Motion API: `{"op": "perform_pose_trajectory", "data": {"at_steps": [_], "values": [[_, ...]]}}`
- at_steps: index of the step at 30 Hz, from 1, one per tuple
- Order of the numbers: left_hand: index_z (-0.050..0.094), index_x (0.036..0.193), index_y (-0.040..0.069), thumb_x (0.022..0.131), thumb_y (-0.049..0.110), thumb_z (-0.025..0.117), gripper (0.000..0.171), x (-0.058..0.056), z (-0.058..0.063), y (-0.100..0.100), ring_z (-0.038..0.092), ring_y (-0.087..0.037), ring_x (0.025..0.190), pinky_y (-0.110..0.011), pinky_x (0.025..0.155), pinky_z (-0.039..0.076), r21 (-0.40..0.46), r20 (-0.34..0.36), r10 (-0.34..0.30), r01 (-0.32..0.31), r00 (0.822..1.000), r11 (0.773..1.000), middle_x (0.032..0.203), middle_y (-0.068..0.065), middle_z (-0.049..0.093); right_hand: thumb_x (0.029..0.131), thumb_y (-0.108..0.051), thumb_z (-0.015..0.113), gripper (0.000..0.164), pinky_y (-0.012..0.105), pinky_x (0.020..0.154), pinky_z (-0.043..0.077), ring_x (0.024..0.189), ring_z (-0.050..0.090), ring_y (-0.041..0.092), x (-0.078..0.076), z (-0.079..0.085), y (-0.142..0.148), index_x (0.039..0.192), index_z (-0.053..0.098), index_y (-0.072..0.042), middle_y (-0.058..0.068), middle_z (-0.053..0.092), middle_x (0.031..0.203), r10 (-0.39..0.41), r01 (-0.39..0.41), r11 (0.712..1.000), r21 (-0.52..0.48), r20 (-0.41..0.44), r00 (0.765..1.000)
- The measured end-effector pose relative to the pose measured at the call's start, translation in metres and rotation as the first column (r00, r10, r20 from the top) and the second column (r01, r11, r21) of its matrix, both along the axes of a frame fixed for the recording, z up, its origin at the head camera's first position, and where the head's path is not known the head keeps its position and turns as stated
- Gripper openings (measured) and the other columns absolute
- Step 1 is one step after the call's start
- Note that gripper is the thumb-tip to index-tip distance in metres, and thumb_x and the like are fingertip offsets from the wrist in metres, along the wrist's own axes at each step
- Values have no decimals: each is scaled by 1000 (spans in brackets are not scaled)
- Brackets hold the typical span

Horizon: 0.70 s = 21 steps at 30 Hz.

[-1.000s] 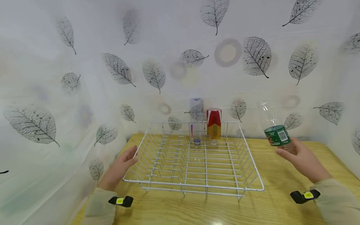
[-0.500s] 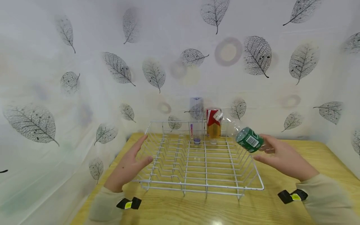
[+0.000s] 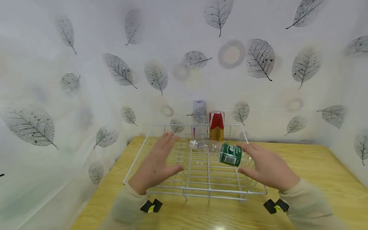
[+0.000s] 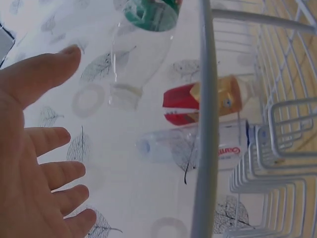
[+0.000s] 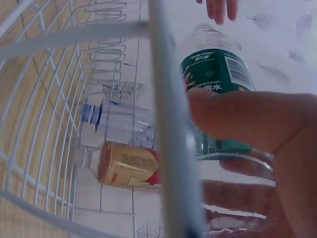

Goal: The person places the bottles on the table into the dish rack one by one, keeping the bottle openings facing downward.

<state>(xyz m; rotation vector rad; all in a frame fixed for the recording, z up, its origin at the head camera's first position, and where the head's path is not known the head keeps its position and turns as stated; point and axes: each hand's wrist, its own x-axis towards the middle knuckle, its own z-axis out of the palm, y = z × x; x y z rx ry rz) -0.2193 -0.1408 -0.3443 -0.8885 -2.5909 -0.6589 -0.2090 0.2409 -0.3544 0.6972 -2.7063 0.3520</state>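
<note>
My right hand (image 3: 267, 166) grips a clear plastic bottle with a green label (image 3: 230, 155) near its base. The bottle lies almost level above the wire rack, its neck pointing left. My left hand (image 3: 156, 163) hovers over the rack's left part, fingers spread and holding nothing, a short gap from the bottle's neck. In the left wrist view that neck (image 4: 124, 94) is seen beyond the thumb. Below is the white wire dish rack (image 3: 212, 190). At its back, two bottles stand neck down: one with a red and gold label (image 3: 217, 126), one clear (image 3: 199, 111).
A wooden table (image 3: 302, 179) carries the rack. A whitish, leaf-printed curtain (image 3: 184, 86) hangs behind and along both sides. Bent wire dividers (image 4: 257, 168) line the left part of the rack.
My right hand has brought the green-labelled bottle left over the rack, tipping it from nearly upright to almost level. My left hand has left the rack's left side and moved right.
</note>
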Motion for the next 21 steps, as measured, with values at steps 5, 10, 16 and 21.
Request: {"op": "perform_pose_trajectory", "data": {"at_steps": [5, 10, 16, 21], "values": [[32, 160, 11, 84, 52, 78, 97, 0, 1, 19, 12, -31, 153, -52, 121, 20, -104, -107, -15, 4, 994, 995, 167, -12, 18, 79, -45, 84, 79, 44, 62, 59, 106, 67, 35, 1, -4, -17, 145, 54, -12, 12, 62, 135, 15, -11, 998, 59, -60, 998], [33, 159, 12, 81, 57, 79, 102, 1, 2, 43, 11, -28, 154, -45, 123, 15, -232, -202, -24, -24, 979, 972, 165, -13, 23, 74, -41, 88, 82, 40, 63, 59, 99, 67, 29, -2, -7, -32, 143, 55, -12, 10, 63, 128, 67, -57, 995, 77, -135, 989], [35, 158, 11, 79, 62, 79, 104, 3, -5, 69, 25, -30, 151, -45, 122, 22, -320, -271, -50, -41, 961, 947, 162, -13, 31, 69, -33, 93, 85, 50, 78, 58, 106, 65, 31, -6, -10, -50, 142, 56, -13, 8, 65, 123, 114, -103, 993, 64, -204, 972], [41, 155, 11, 78, 64, 78, 101, 5, -12, 83, 32, -29, 148, -44, 121, 25, -328, -295, -28, -74, 955, 942, 159, -11, 39, 67, -29, 95, 86, 50, 85, 57, 108, 64, 31, -6, -11, -61, 141, 57, -11, 7, 64, 124, 140, -131, 990, 52, -236, 962]]}}
